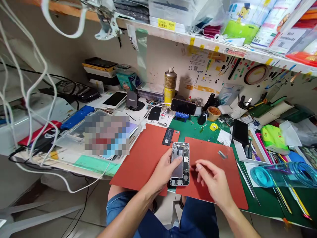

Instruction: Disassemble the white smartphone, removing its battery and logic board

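An opened smartphone body [184,168], its inner parts and board exposed, is gripped upright in my left hand [164,170]. My left thumb lies across the silvery plate in the middle, with the fingers behind the phone out of sight. To the right of the phone, apart from it, my right hand [211,178] hovers over the red mat. Its fingers are bent, the thumb and forefinger tips close together; whatever may be between them is too small to make out. A black phone battery [167,136] rests beyond the phone on the left red mat [138,155].
Metal tweezers [247,181] lie right of the right red mat [230,175], near a blue clear bottle [284,173]. Small metal strips [222,154] rest on that mat. A spray can [170,86] and propped phone [183,106] stand behind. White cables [37,82] hang at left.
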The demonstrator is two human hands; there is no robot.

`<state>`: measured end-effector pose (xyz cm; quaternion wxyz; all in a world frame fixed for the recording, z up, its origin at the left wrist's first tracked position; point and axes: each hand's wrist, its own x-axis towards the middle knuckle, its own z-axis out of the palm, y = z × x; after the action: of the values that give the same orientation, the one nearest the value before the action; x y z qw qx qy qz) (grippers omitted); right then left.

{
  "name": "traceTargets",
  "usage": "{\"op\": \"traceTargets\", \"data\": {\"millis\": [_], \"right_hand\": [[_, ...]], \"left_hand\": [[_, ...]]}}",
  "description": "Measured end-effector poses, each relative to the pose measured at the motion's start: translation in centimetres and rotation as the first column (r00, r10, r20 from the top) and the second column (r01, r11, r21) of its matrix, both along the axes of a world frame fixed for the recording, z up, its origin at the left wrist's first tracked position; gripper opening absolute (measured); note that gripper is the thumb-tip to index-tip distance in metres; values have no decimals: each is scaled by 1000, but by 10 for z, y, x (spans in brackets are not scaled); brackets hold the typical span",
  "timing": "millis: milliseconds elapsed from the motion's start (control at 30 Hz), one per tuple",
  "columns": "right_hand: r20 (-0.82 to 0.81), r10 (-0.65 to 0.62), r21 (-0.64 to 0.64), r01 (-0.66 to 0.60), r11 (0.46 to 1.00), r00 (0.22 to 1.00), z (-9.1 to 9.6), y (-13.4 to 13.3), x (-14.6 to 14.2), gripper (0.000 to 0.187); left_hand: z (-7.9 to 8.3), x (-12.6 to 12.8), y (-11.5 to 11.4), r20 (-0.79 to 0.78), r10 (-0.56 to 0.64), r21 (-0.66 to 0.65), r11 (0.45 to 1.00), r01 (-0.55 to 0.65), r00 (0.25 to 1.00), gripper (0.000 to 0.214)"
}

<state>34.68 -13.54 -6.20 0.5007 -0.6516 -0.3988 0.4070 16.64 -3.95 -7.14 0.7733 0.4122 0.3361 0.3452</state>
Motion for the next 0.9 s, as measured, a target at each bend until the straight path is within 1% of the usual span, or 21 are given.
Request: {"op": "traceTargets", "data": {"millis": [67,133,200,300,467,733,833,900], "right_hand": [[-100,7,-13,-9,1000,995,-11,-12,-7,51],[-161,1,4,-1,1000,987,-17,-16,-10,50],[-202,-8,16,12,1000,979,-19,-16,-9,49],[-246,-24,19,29,999,969,-21,-16,-6,47],[-223,5,36,3,999,975,-23,-17,-5,45],[-236,37,1,-37,999,971,-22,-18,0,47],[-243,41,9,-40,999,969,-21,-17,-1,43],[-211,23,30,-17,999,977,-20,-16,-3,38]], "left_hand": [[4,5,-4,-7,-20,-33,999,20,1000,52],[6,11,-8,-15,-29,-35,999,28,999,50],[5,18,-11,-18,-25,-30,999,24,1000,50],[-1,24,-13,-26,-10,-30,1000,9,1000,52],[-7,25,-15,-74,22,15,1000,-21,997,51],[-7,24,-13,-71,10,44,999,-6,997,52],[-7,24,-12,-73,11,54,999,-7,997,51],[-6,25,-13,-89,10,62,998,-4,996,51]]}}
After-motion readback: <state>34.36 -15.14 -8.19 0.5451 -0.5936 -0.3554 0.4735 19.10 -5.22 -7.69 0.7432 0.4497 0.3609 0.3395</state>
